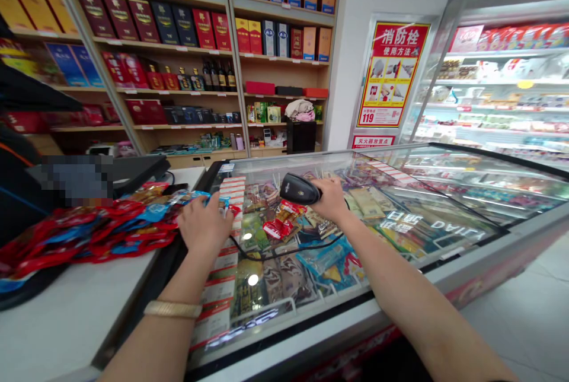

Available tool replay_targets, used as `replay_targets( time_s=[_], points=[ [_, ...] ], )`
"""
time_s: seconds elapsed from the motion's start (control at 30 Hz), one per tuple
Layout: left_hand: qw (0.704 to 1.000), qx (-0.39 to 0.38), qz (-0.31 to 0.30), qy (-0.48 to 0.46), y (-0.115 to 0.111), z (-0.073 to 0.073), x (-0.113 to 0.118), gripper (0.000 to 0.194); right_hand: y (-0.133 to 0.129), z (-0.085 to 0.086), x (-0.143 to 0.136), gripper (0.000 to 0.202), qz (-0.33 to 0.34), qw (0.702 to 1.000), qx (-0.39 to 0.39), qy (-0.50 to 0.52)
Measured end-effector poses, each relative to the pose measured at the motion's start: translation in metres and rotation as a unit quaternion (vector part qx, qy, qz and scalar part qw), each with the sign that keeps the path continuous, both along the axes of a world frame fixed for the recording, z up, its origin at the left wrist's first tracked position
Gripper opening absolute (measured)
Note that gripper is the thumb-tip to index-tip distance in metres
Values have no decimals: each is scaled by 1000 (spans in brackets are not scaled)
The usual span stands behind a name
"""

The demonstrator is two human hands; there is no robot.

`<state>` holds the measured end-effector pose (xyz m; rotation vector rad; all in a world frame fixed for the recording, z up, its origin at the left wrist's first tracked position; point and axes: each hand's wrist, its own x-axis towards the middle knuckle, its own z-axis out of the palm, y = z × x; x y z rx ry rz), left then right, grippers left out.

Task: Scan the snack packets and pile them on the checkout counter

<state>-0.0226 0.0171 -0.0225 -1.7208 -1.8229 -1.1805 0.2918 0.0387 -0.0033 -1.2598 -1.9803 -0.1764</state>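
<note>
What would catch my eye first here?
Probably the black handheld scanner in the right hand, above the long glass-topped freezer. A heap of shiny red and blue packets lies on the white counter at left, while a red framed poster hangs on the white wall beyond.

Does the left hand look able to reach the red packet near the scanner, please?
Probably yes: no obstacle appears between the left hand and the red packet, though the scanner is close.

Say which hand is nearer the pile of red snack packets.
Left. The left hand is at the edge of the pile of red snack packets; the right hand is farther off, gripping the barcode scanner over the chest freezer.
</note>
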Motion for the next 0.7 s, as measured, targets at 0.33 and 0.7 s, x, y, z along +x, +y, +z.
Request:
replay_targets(
  time_s=[0.33,0.7],
  points=[
    [995,-65,67,43,10,-7,-27,26,2,-5,-3,24,-4,1000,2,-23],
    [973,29,-136,-187,8,9,-7,28,-1,0,-4,32,34,999,-13,-41]
  ],
)
